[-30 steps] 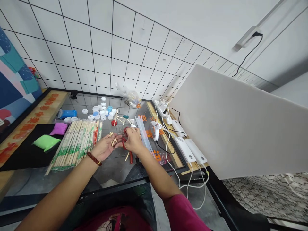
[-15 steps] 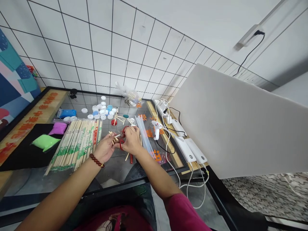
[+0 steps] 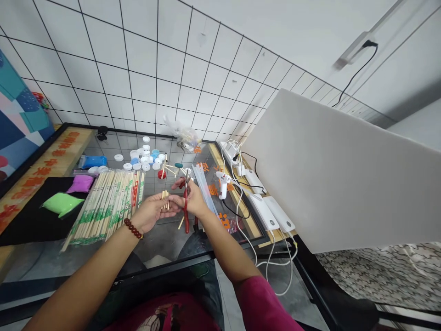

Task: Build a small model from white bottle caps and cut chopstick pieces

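Note:
My left hand [image 3: 153,211], with a brown bead bracelet at the wrist, is closed around several short pieces of wooden stick [image 3: 165,198]. Right beside it, my right hand [image 3: 193,200] keeps hold of red-handled scissors [image 3: 186,191], blades pointing away from me. The right thumb and fingertips reach over to the stick pieces. Below the hands another red handle [image 3: 187,225] shows on the glass, partly covered, and a loose stick piece [image 3: 181,223] lies near it. Just beyond, a small construction of sticks [image 3: 168,168] stands with a red cap [image 3: 161,174] and a green one [image 3: 178,165].
Packs of wrapped chopsticks [image 3: 106,202] lie left, beside green clay [image 3: 62,203] and purple clay [image 3: 80,183] packs. Bottle caps [image 3: 146,160] cluster behind. Clear glue sticks [image 3: 206,188], a white glue gun [image 3: 223,183] and cabled white boxes [image 3: 265,214] are right. A large pale board [image 3: 344,179] rises there.
The scissors have turned from pointing at the stick pieces to pointing away from me. My right hand's fingers have come to the pieces, which now stand more upright in my left hand.

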Action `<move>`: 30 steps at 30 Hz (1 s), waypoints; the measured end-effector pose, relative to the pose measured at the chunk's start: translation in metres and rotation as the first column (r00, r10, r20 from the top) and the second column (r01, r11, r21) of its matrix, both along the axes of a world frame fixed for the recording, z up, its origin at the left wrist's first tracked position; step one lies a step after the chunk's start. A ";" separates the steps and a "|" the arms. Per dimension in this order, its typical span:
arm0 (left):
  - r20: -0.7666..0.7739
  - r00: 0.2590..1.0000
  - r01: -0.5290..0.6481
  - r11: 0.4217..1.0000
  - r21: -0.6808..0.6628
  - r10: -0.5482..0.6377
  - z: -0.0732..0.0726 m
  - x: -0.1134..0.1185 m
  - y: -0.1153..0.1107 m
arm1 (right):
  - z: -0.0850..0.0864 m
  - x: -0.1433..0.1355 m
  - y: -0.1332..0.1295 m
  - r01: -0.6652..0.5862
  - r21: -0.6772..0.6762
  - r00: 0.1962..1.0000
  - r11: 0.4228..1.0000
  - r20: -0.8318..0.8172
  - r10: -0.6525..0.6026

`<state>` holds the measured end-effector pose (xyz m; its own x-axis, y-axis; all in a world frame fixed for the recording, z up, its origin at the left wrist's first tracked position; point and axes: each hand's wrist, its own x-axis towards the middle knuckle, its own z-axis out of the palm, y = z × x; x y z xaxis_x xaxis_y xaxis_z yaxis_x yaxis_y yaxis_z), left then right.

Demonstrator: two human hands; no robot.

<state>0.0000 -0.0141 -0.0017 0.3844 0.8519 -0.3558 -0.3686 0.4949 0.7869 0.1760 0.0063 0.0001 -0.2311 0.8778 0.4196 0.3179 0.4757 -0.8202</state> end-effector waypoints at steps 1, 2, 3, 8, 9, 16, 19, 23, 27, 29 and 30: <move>0.036 0.999 -0.025 0.999 -0.032 0.026 -0.001 -0.001 0.001 | 0.001 0.000 -0.001 -0.022 0.069 0.997 0.997 0.073 0.017; 0.072 0.996 -0.050 0.997 -0.054 0.054 -0.002 -0.001 0.003 | 0.001 0.000 -0.001 -0.043 0.140 0.987 0.989 0.162 0.020; 0.102 0.992 -0.066 0.996 -0.064 0.073 -0.003 -0.001 0.004 | 0.001 -0.001 -0.002 -0.062 0.200 0.968 0.978 0.252 0.009; 0.139 0.986 -0.082 0.996 -0.045 0.087 -0.004 -0.002 0.005 | -0.007 -0.005 -0.001 -0.010 0.286 0.898 0.958 0.425 -0.117; 0.131 0.987 -0.083 0.996 -0.045 0.088 -0.004 -0.001 0.004 | -0.008 -0.006 -0.001 0.008 0.281 0.893 0.960 0.430 -0.133; 0.116 0.986 -0.124 0.992 0.035 0.120 -0.006 0.003 0.002 | -0.005 -0.005 -0.002 0.021 0.255 0.890 0.967 0.435 -0.134; 0.122 0.985 -0.126 0.992 0.031 0.121 -0.008 0.005 0.002 | -0.004 -0.005 -0.003 -0.022 0.281 0.891 0.959 0.440 -0.109; 0.107 0.986 -0.132 0.991 0.021 0.129 -0.007 0.010 -0.001 | -0.008 -0.008 -0.004 -0.008 0.311 0.887 0.950 0.441 -0.136; 0.052 0.984 -0.170 0.984 0.059 0.168 -0.004 0.013 -0.002 | -0.006 -0.008 -0.006 0.043 0.274 0.911 0.961 0.384 -0.150; 0.013 0.984 -0.176 0.977 0.119 0.175 -0.002 0.012 -0.003 | 0.000 -0.007 -0.006 0.025 0.203 0.951 0.979 0.298 -0.086; -0.009 0.987 -0.155 0.977 0.146 0.158 0.000 0.011 -0.004 | 0.002 -0.006 -0.006 0.013 0.145 0.973 0.989 0.227 -0.047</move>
